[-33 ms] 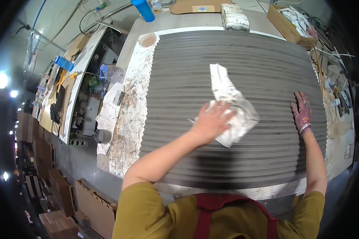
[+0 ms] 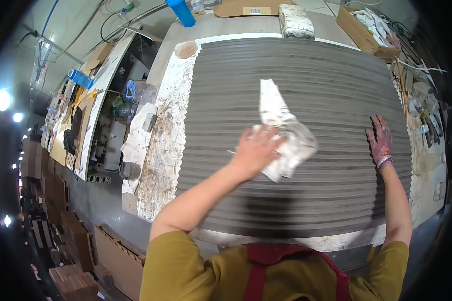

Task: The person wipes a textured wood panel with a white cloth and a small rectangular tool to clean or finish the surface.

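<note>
A large dark grey ribbed panel (image 2: 226, 90) lies in front of me. My left hand (image 2: 257, 153) rests flat on a crumpled white rag (image 2: 299, 145) near the panel's middle, fingers stretched out and slightly apart over the cloth. One end of the rag trails away toward the far side. My right hand (image 2: 380, 140), in a pink patterned glove with bare-looking, smudged fingertips, lies on the panel near its right edge. Its fingers are extended and it holds nothing.
Stained white sheeting (image 2: 160, 150) borders the panel. Beyond it stand a crusted block (image 2: 296, 22), a blue cup (image 2: 182, 12) and a cardboard box of rags (image 2: 366, 35). Tools (image 2: 429, 128) lie at the right; a cluttered shelf (image 2: 100, 115) and cartons (image 2: 118, 261) are at left.
My left hand and the white rag have slid a little to the left across the panel. My right hand has stayed in place.
</note>
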A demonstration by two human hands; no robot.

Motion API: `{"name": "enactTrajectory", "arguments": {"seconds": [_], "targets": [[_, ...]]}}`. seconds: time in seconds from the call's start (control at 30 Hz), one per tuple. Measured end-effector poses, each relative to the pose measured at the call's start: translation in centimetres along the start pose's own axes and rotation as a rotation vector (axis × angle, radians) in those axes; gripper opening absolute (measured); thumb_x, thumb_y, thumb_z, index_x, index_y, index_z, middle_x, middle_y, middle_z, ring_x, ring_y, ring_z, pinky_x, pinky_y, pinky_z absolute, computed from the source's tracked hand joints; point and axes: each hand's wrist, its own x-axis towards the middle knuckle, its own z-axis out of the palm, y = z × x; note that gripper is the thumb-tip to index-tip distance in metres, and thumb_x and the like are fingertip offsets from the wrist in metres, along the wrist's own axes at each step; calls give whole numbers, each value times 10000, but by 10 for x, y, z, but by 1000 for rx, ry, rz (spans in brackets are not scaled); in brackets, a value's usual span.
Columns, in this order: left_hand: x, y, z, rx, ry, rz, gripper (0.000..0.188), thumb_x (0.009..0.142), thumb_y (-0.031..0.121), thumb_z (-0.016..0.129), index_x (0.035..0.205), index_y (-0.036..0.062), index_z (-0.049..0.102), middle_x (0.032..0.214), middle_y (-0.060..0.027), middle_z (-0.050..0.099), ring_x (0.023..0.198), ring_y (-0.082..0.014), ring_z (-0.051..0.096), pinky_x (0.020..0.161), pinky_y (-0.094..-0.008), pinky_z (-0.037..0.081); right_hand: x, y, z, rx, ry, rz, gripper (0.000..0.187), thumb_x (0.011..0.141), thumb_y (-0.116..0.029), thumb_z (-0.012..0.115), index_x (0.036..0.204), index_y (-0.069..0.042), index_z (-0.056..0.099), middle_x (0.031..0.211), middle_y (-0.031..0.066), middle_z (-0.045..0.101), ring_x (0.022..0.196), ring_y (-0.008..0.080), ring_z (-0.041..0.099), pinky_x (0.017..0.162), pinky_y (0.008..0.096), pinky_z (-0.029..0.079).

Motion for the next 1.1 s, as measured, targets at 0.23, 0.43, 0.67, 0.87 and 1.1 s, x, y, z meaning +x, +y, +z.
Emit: {"name": "enactTrajectory", "arguments": {"seconds": [0.23,0.43,0.67,0.87,1.1], "targets": [[-81,-99,-42,-80,445,-475,303,824,86,584,1121,23,599,1102,-183,615,979,-375,558,838,-467,437,-1,5,3,10,3,-12,481,918,-289,542,1368,-141,455,1420,151,425,1334,334,362,1100,439,270],[-34,20,-53,-440,214,137,375,779,188,678,1113,39,594,1176,-174,594,1075,-365,567,909,-413,468,-1,9,9,1,16,-20,481,921,-319,524,1364,-141,463,1415,142,437,1350,329,347,1105,447,256],[-111,-230,-69,-10,547,-708,278,860,237,556,1025,48,675,939,-187,642,890,-361,602,806,-435,466,2,2,3,6,5,4,495,915,-344,517,1371,-158,461,1404,160,444,1336,339,362,1099,452,253],[-162,-295,-42,341,106,-1193,456,804,425,664,1168,152,643,1225,-87,578,1169,-318,497,909,-541,409,2,0,-6,14,1,3,508,906,-341,527,1378,-171,452,1403,182,437,1322,359,369,1094,465,257],[-121,-286,-61,249,283,-998,347,789,351,682,1042,114,682,1048,-67,643,1011,-307,571,859,-476,433,-1,0,-9,-3,0,5,525,907,-343,534,1390,-162,440,1418,204,410,1316,375,371,1093,462,263]]}}
